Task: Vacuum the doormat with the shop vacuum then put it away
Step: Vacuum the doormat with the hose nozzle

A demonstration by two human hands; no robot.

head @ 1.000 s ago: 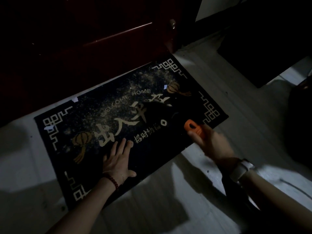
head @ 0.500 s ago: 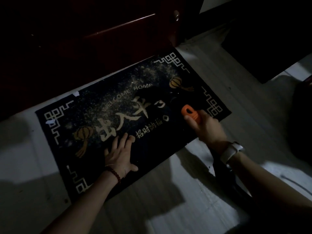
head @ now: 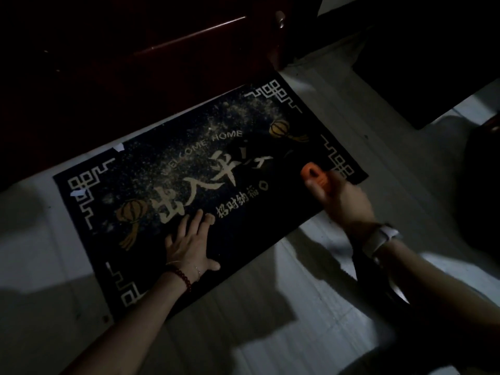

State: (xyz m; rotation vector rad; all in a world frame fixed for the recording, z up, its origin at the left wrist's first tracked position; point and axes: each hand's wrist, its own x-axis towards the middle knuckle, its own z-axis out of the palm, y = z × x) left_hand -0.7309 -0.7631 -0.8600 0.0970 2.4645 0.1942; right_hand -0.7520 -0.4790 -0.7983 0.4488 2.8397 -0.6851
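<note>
While your left hand [head: 189, 246] presses flat, fingers spread, on the dusty doormat [head: 205, 190], your right hand [head: 343, 201] grips the orange vacuum handle [head: 315, 175] over it.

The left hand [head: 189, 246] is pressing flat, fingers spread, on the dark doormat [head: 270, 212], which is lying on the pale floor [head: 270, 307] before a red door [head: 162, 50]. The right hand [head: 343, 201] is gripping an orange vacuum handle [head: 313, 175] above the mat's right part, where pale dust [head: 189, 158] is showing.
</note>
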